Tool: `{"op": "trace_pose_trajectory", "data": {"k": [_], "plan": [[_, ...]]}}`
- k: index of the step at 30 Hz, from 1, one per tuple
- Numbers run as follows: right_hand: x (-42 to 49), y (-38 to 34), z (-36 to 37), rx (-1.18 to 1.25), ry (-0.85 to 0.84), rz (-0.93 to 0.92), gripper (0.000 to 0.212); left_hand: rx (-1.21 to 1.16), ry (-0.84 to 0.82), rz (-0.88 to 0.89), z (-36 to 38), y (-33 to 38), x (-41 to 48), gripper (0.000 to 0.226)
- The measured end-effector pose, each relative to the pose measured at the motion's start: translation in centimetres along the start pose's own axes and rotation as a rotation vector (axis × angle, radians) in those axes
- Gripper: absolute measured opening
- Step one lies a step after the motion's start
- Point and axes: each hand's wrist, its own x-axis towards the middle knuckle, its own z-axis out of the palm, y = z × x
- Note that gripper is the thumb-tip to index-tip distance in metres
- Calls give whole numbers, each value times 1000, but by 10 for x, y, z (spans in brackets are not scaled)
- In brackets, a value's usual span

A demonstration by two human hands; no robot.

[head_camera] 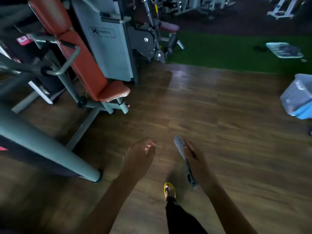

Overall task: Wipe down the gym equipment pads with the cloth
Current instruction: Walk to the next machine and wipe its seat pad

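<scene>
Fingers on the right hand [194, 160]: wrapped round the grey cloth [181, 146]; one end pokes out in front of the hand and the other end hangs down behind it
Fingers on the left hand [138, 157]: loose and a little bent; they hold nothing
Cloth: up in the air over the wooden floor [219, 124]; it touches no pad
Orange pads: a long back pad [81, 61] and a small seat pad [114, 92] on the grey machine to the left; both are well apart from the hands
Wiping: not begun on these pads, I think; the person looks to be mid-step and the picture is a bit blurry
Trip risk: a thick grey pole [50, 149] slants down to the floor just left of the left hand; a flat floor bar [84, 125] runs out from under the seat; the foot in the yellow sandal [169, 191] could catch on one of them when it steps toward the pads
Drop risk: the cloth is bunched up with a loose tail; the tail could snag on the metal handle [69, 63] beside the back pad and get pulled out of the hand
Bump risk: that handle sticks out in front of the back pad; an arm that reaches in fast could hit it
Dark risk: the room is dim; dirty spots on the pads may be missed
Bin: a blue bin [302, 114] with a plastic bag stands far to the right; it is only in the way if the person turns there
</scene>
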Motion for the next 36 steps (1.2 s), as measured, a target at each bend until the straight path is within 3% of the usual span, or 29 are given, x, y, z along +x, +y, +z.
{"op": "trace_pose_trajectory", "data": {"k": [4,7,10,15,18,24,27,32,36], "plan": [[127,-20,14,15,-80,12,27,-2,-21,-136,-7,6,116,25],[218,-47,29,-38,-152,-1,30,-23,39,-140,-24,8,195,38],[295,-77,48,-15,-240,27,31,-32,39,-196,-40,2,267,23],[436,-96,101,-94,-264,-9,33,-103,137,-263,-54,-33,390,40],[512,-109,141,-105,-295,-16,35,-143,191,-305,-64,-60,461,38],[644,-153,213,-192,-370,55,70,-190,270,-393,-101,-106,591,18],[703,-186,229,-372,-549,-185,42,-180,333,-435,-112,-123,642,19],[795,-176,296,-381,-578,-134,37,-194,353,-575,-106,-153,723,21],[872,-111,348,-417,-815,-155,30,-213,414,-720,-70,-188,780,27]]}}
